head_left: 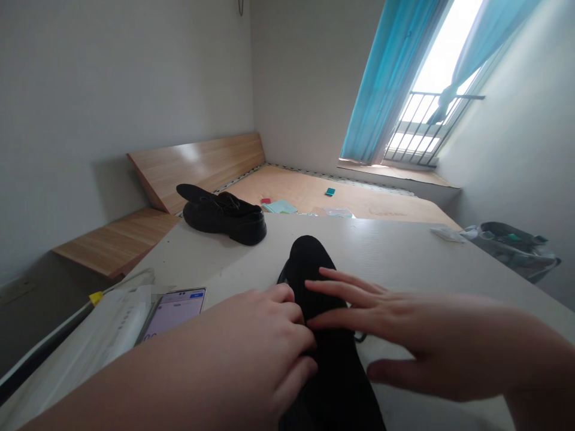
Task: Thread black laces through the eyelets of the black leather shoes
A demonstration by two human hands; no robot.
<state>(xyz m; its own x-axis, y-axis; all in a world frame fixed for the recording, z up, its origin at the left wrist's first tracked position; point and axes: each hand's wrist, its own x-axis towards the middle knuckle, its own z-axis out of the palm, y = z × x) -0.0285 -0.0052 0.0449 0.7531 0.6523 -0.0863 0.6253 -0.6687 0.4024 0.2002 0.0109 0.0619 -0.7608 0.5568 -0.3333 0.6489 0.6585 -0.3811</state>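
Observation:
A long black insole (309, 257), matte and flat, lies lengthwise over a black shoe (282, 277) in front of me on the table. Most of that shoe is hidden; a bit of lace shows at its right side. My left hand (274, 347) has its fingers curled over the insole's left edge, and their tips are partly hidden. My right hand (404, 335) rests from the right with fingers spread and their tips on the insole. Farther left stands a second black lace-up shoe (220, 218), with another dark insole (192, 193) lying over its toe.
The white table (381, 251) carries a phone (179, 308) with a lit screen at left, beside a clear plastic wrapper (103, 329). A bin with a plastic liner (516, 245) stands at right. Beyond lies a bed board (305, 182) with small packets.

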